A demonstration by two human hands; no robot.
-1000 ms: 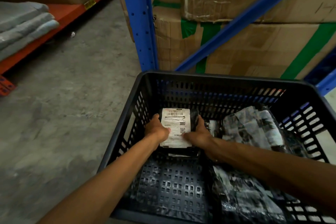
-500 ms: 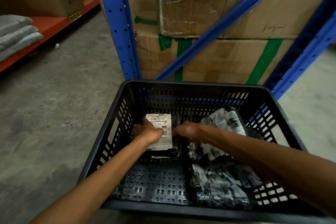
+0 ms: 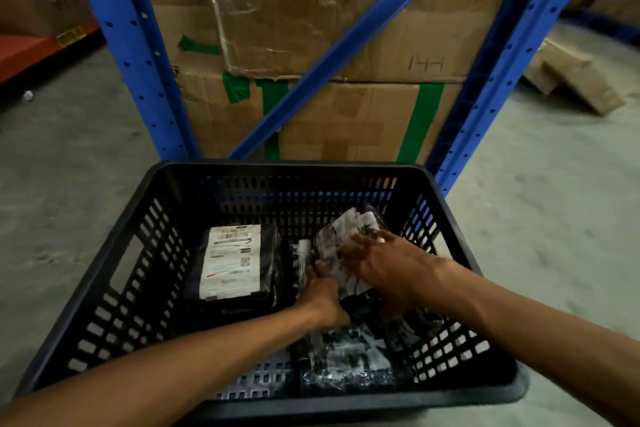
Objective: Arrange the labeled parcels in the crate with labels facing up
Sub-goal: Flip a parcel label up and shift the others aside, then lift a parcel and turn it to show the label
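A black slatted plastic crate (image 3: pixel 114 281) stands on the floor in front of me. A black parcel (image 3: pixel 232 265) lies flat in its far left part, its white label facing up, with no hand on it. To the right sits a parcel with a black-and-white pattern (image 3: pixel 346 236), tilted against the right side. My left hand (image 3: pixel 322 295) grips that parcel's near left edge. My right hand (image 3: pixel 384 267) lies over its top, fingers curled around it. Another patterned parcel (image 3: pixel 349 357) lies in the near right part, below my hands.
Blue rack uprights (image 3: pixel 131 55) and a diagonal brace rise just behind the crate, with stacked cardboard boxes (image 3: pixel 329 45) between them. Flattened cardboard (image 3: pixel 571 76) lies on the concrete floor at far right. An orange shelf beam (image 3: pixel 31 52) runs at far left.
Both hands have let go of the labelled parcel, which now lies flat at the far left, and have moved right onto the patterned parcel. The view has swung to the right.
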